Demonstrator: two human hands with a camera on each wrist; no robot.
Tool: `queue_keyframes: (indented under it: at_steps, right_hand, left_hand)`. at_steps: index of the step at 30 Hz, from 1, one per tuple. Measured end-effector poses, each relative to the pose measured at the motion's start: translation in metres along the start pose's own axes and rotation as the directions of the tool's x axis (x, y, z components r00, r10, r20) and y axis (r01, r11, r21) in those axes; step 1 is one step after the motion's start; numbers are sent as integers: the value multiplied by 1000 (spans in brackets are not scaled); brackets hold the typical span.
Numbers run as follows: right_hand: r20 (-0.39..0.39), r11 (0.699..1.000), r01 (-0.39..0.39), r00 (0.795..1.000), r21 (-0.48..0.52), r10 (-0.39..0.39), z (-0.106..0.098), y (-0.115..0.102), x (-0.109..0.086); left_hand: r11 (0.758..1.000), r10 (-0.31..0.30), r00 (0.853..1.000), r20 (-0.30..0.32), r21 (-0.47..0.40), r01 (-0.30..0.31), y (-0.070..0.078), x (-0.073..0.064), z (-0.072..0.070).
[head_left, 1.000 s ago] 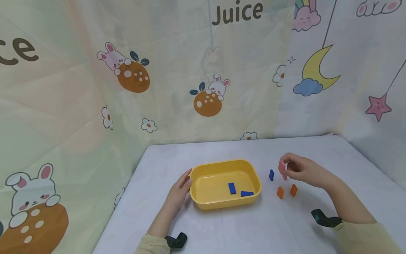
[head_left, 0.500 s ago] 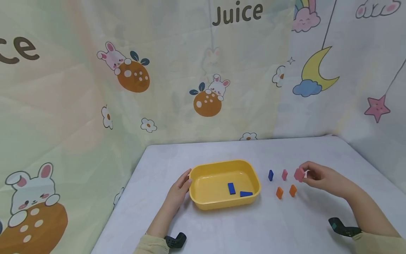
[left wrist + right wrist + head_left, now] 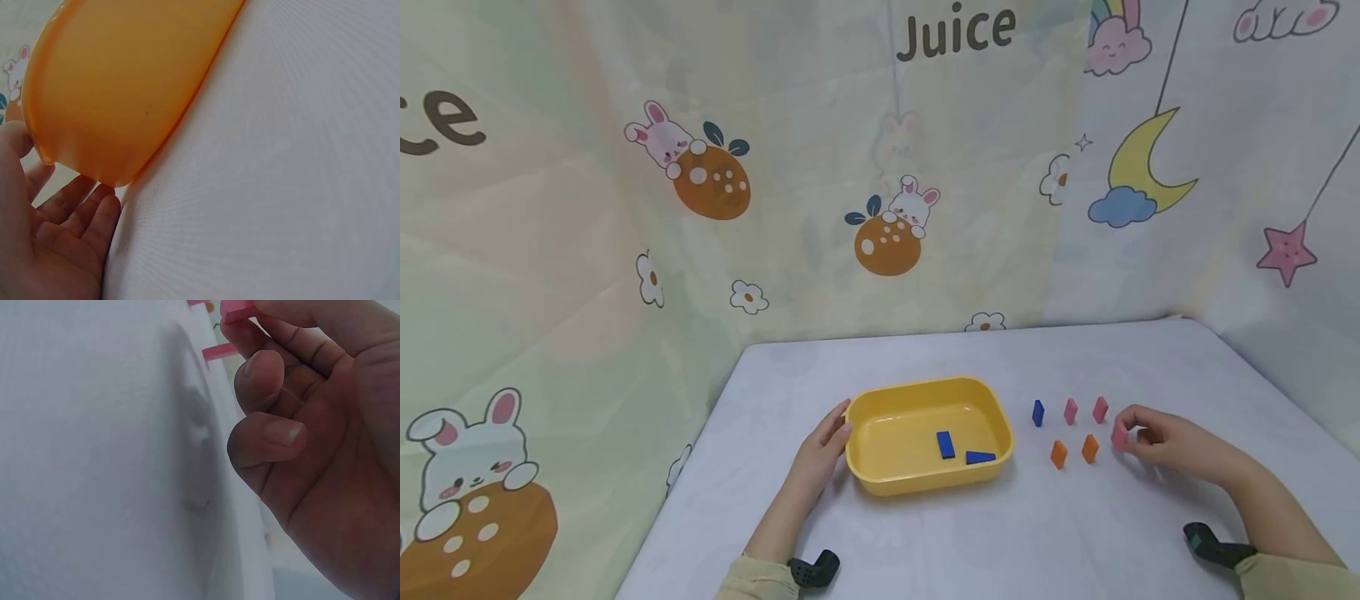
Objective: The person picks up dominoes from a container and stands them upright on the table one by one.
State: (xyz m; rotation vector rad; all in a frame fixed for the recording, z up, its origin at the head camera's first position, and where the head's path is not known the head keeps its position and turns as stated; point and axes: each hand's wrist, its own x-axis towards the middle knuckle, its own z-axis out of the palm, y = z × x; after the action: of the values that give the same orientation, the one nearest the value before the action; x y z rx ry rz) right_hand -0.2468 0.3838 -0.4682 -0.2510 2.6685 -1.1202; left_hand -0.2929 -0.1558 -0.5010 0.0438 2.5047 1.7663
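My right hand [image 3: 1176, 446] pinches a pink domino-like block [image 3: 1120, 437] between thumb and fingertips, close over the white table; in the right wrist view this pink block [image 3: 237, 309] sits at the fingertips, other fingers loosely bent. Two more pink blocks [image 3: 1101, 409] [image 3: 1071, 411] stand upright just beyond, in a row with a blue block [image 3: 1038, 413]. Nearer, two orange blocks [image 3: 1058, 454] [image 3: 1090, 448] stand on end. My left hand [image 3: 817, 458] rests against the left end of a yellow tray [image 3: 917, 486], fingers relaxed along its outer wall [image 3: 125, 94] and thumb by the rim.
Two blue blocks [image 3: 945, 445] [image 3: 980, 457] lie flat inside the tray, toward its right end. White cloth covers the table [image 3: 970, 542]. A printed curtain [image 3: 805, 167] hangs behind and to the left. Each wrist wears a black camera mount [image 3: 815, 570].
My right hand has moved right and toward me. The pink blocks it passed now stand in the back row, and it holds another one. The left hand and tray have stayed put.
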Motion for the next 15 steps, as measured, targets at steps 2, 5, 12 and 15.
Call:
queue_keyframes:
  at_steps: [2, 5, 12, 15]
  right_hand:
    - [1, 1000, 9, 1000, -4, -9, 1, 2, 0]
    - [-5, 1000, 23, 1000, -13, -23, 2, 5, 0]
    - [-28, 999, 22, 999, -31, -23, 5, 10, 0]
    - [-37, 999, 11, 999, -42, -13, 6, 12, 1]
  left_hand:
    - [1000, 2, 1000, 1, -2, -2, -1, 1, 0]
    - [1000, 3, 1000, -1, -4, -3, -1, 2, -1]
    - [1000, 4, 1000, -2, -5, -4, -3, 3, 0]
    - [1000, 3, 1000, -1, -7, -3, -4, 3, 1]
